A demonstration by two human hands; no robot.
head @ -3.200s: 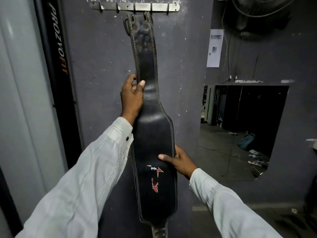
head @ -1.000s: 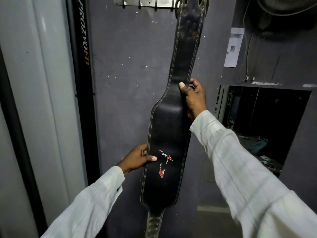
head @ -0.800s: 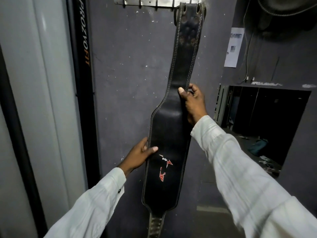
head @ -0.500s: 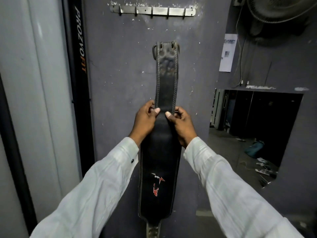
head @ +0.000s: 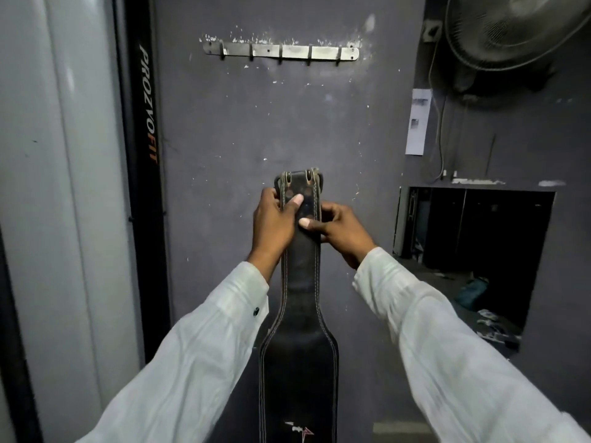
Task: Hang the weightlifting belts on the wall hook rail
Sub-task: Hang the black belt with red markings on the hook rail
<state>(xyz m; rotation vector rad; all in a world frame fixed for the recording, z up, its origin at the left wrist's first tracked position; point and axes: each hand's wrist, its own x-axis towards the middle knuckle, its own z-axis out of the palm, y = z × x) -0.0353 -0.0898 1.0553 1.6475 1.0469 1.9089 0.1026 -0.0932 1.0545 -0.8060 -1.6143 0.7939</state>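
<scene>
Inventory, counted:

- Black stitched leather weightlifting belt (head: 299, 346): 1, near centre.
- Small red-and-white logo (head: 300, 430): 1, on the belt's near end.
- Flat metal wall hook rail (head: 297, 52): 1, far centre, on the grey painted wall (head: 224, 123).
- Small metal hooks (head: 280, 60) on that rail: 5.
- Hands: 2, left hand (head: 271, 225) and right hand (head: 343, 233), both at the belt's far end.
- White long shirt sleeves (head: 208, 346): 2, one per arm.
- Round wire-caged wall fan (head: 511, 30): 1, far right.
- White paper sheet (head: 417, 121): 1, right of the rail.
- Black upright post lettered "PROZVOFIT" (head: 144, 187): 1, left.
- Dark rectangular wall opening (head: 479, 225): 1, right.
</scene>
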